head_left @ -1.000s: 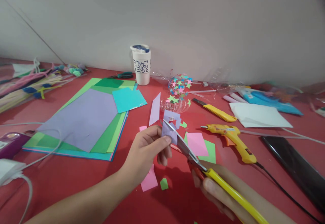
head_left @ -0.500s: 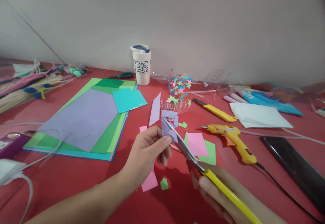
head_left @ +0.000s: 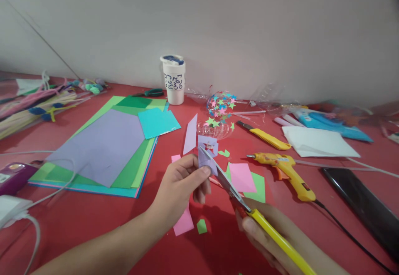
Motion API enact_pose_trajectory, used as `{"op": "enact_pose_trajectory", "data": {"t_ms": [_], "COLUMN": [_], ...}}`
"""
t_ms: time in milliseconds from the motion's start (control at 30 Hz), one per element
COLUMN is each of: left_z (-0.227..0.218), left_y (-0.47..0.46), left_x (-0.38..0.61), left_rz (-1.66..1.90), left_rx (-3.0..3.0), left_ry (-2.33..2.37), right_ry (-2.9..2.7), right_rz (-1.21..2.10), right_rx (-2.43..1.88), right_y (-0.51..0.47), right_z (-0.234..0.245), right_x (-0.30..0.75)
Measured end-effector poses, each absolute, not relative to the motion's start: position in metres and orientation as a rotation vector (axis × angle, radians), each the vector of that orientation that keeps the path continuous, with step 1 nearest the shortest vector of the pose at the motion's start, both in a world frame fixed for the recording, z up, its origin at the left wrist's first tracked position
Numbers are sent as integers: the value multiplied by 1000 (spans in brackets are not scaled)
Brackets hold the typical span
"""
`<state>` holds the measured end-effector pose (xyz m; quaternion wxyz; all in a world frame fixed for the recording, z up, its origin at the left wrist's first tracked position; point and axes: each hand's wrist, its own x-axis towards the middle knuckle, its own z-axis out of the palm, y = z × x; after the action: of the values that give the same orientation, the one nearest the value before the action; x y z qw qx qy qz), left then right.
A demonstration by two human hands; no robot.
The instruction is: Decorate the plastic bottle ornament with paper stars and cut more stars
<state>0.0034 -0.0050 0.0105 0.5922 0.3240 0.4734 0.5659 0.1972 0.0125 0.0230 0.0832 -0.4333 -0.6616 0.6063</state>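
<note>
Between thumb and fingers, my left hand pinches a small piece of purple paper. My right hand grips a pair of scissors with yellow handles, its blades pointing up and left against the purple piece. How far the blades are apart is hard to make out. Just behind it lies another purple scrap with a cut-out. Pink paper over green paper lies beyond the scissors, and a pink strip and a green scrap lie below my left hand.
At left lies a stack of coloured sheets. A white cup stands at the back beside paper stars. On the right are a yellow cutter, a glue gun with a cord, and a black phone.
The scissors and my right hand have shifted very slightly, with the yellow handle a little lower and further left. My left hand stays in place on the purple paper.
</note>
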Motion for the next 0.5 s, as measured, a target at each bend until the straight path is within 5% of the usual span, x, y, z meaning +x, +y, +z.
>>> {"op": "enact_pose_trajectory", "data": {"t_ms": [500], "left_z": [13], "left_y": [-5], "left_x": [2], "left_rz": [1367], "left_rx": [713], "left_ry": [1014], "right_ry": [-1978], "right_rz": [1786], "right_rx": [-1341], "right_y": [11], "right_z": [13], "right_x": [197]}}
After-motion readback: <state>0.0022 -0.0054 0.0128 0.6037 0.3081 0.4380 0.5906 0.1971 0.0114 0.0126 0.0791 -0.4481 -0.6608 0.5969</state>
